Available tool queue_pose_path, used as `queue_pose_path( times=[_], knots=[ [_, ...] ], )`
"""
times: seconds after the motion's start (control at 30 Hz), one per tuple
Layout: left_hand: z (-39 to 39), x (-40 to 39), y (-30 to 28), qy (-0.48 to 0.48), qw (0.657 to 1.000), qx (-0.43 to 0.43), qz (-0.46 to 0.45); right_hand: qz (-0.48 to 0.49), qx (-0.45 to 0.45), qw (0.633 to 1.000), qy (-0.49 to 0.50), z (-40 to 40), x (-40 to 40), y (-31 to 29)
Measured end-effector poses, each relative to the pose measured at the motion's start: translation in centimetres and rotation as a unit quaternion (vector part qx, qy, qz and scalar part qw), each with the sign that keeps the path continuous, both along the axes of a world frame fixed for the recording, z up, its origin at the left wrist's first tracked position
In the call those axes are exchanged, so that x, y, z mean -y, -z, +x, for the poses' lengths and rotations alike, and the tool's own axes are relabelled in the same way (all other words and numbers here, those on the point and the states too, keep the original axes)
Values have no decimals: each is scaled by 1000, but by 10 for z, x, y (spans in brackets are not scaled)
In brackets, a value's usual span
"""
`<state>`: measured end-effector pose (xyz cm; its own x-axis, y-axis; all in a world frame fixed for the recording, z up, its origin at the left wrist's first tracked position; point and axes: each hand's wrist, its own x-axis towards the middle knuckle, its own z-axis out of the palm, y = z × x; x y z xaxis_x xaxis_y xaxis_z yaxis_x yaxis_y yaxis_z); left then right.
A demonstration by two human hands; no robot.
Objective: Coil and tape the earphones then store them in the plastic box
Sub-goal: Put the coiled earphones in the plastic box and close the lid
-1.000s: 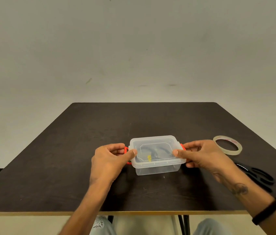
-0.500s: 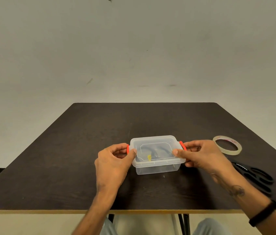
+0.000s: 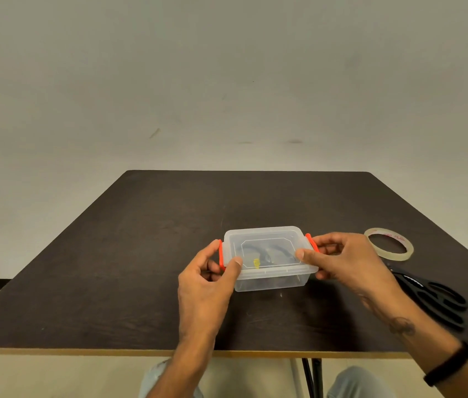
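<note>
Two orange clips [image 3: 220, 253] on lidded clear box [image 3: 270, 258].

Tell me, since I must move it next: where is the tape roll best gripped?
Pinch the tape roll across its thin ring wall from above. It lies flat on the table with its hole facing up, clear of the scissors.
</note>
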<state>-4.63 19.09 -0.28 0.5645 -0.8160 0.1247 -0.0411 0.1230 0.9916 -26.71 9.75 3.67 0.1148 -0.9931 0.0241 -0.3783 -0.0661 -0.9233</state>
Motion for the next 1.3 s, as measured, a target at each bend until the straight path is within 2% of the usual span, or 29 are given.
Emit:
queue_pose_path(
  times=[0.13,0.33,0.4,0.5,0.6,0.73,0.97,1.17,1.3],
  knots=[
    [-1,0,2,0,1000,13,-6,-39,-57,998,1,-1,-3,1],
    [-7,0,-2,9,1000,25,-11,-94,-188,978,-12,2,1,-5],
    [-5,0,-2,16,999,31,-3,-102,-203,974,-15,2,-1,-7],
    [0,-3,0,37,998,47,15,-85,-186,979,-22,0,-7,-6],
    [5,-8,3,52,997,51,18,-56,-115,992,-20,-6,-12,-1],
    [11,-9,7,57,997,59,16,-82,-58,994,-39,-12,-17,3],
    [23,28,-14,61,992,110,9,-108,-85,990,-33,6,10,0],
    [48,101,-50,47,980,192,-9,-149,-114,982,-20,36,76,-19],
    [65,156,-71,46,976,213,-8,-179,-125,976,-12,56,128,-35]
  ],
)
